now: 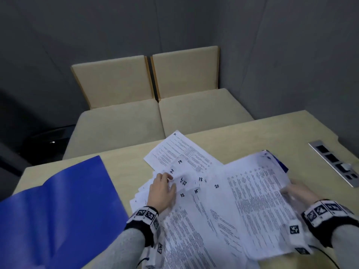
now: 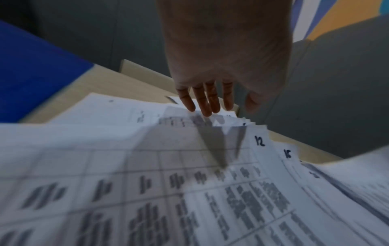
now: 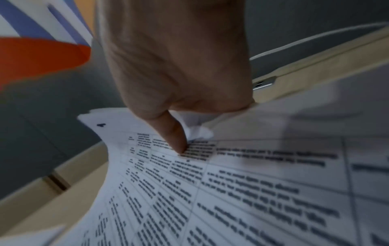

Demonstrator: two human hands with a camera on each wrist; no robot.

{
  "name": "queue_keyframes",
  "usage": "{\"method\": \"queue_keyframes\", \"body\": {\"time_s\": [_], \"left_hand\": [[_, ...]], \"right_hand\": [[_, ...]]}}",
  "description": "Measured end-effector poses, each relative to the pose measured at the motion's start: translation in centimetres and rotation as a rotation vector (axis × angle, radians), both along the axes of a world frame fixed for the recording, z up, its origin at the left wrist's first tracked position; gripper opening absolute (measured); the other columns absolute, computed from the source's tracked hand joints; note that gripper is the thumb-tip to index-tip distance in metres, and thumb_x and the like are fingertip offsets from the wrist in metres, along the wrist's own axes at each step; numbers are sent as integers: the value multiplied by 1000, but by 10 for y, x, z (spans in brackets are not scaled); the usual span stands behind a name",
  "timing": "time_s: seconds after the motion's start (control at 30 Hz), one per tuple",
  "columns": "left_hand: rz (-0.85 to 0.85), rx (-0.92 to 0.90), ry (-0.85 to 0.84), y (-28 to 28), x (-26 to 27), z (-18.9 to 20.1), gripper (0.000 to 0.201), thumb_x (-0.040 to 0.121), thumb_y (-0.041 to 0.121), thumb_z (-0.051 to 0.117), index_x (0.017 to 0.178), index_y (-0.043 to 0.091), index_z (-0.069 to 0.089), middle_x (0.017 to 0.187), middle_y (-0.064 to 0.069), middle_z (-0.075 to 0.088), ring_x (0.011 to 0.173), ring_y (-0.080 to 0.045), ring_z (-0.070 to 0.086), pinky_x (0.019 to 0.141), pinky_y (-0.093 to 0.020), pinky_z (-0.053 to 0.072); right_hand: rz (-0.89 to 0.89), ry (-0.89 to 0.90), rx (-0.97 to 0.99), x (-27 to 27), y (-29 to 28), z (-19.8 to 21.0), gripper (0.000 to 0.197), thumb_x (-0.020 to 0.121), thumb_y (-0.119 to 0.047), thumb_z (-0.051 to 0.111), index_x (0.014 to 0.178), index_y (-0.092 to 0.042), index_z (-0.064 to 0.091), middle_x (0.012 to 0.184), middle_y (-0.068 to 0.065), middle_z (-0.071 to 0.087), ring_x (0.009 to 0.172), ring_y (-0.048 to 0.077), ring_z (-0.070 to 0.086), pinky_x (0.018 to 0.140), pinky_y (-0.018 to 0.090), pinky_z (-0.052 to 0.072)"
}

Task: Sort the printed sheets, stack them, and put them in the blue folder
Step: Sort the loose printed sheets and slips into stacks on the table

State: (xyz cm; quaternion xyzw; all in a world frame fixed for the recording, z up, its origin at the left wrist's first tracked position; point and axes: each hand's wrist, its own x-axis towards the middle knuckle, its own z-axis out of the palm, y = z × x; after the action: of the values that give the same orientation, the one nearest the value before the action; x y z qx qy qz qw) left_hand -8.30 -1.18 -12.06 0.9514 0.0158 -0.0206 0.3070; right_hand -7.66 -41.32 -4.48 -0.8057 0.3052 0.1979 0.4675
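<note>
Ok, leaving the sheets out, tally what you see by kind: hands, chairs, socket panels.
Hands: 2, left hand touching the sheets, right hand pinching some.
Beige chairs: 2, one beside the other.
Socket panel: 1.
Total: 5.

Grey walls (image 1: 291,45), two beige cushioned seats (image 1: 120,121), light wooden table (image 1: 272,131)
</note>
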Motion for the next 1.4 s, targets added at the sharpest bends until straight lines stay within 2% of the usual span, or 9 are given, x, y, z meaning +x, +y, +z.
{"method": "queue_keyframes", "body": {"time_s": [0.1,0.27,0.33,0.43,0.63,0.73,0.87,1.17,1.4], "left_hand": [[-70,62,77,10,-15,-4,41,80,57,43,107,26,47,99,8,47,91,-13,47,85,-34,43],[-129,154,200,10,-27,-12,48,77,43,63,117,25,44,112,3,47,103,-17,44,90,-35,41],[-114,152,199,8,-27,-14,51,77,38,65,120,23,43,114,2,48,105,-18,44,90,-35,41],[-107,108,202,1,-25,-13,55,75,29,66,124,21,40,114,-1,48,105,-19,46,88,-35,42],[-129,97,261,-7,-14,-18,54,78,24,64,126,17,40,119,-4,49,109,-22,47,89,-33,42],[-97,180,172,-3,-12,-20,50,80,35,61,125,21,44,120,-2,41,112,-21,39,91,-34,34],[10,260,70,18,-4,-25,53,86,39,52,134,24,36,134,2,35,124,-20,33,102,-38,26],[-129,203,-140,36,-10,-21,23,80,14,58,101,20,53,100,2,48,96,-19,39,91,-30,28],[23,-148,79,41,0,-11,8,91,25,58,85,21,61,90,0,60,100,-20,47,85,-35,40]], "right_hand": [[23,104,-179,-13,-22,-24,14,83,15,46,90,9,56,73,16,56,66,28,51,59,33,39],[48,171,-507,-8,-43,-51,24,82,4,49,105,4,54,87,18,57,82,37,57,73,37,44],[-19,190,-604,-4,-41,-57,42,78,0,55,119,1,44,102,22,53,93,40,53,86,45,44],[-130,110,-726,0,-13,-55,75,68,0,66,133,-10,29,135,29,31,124,44,32,106,62,22],[300,-399,-502,-5,139,-43,53,87,-9,57,135,-21,40,138,13,34,123,33,35,98,47,34],[600,-368,-409,-12,200,-60,47,92,-24,52,136,-23,37,140,5,35,129,24,32,104,45,28],[829,-220,-511,-15,224,-83,75,84,-51,51,147,-25,19,153,1,20,139,22,18,107,45,23],[724,-264,-473,-24,236,-88,81,73,-50,65,140,-31,24,135,2,31,125,22,28,97,41,28],[476,-164,-312,4,243,-77,27,78,-42,64,98,-26,56,113,0,49,113,21,42,94,38,25]]}}
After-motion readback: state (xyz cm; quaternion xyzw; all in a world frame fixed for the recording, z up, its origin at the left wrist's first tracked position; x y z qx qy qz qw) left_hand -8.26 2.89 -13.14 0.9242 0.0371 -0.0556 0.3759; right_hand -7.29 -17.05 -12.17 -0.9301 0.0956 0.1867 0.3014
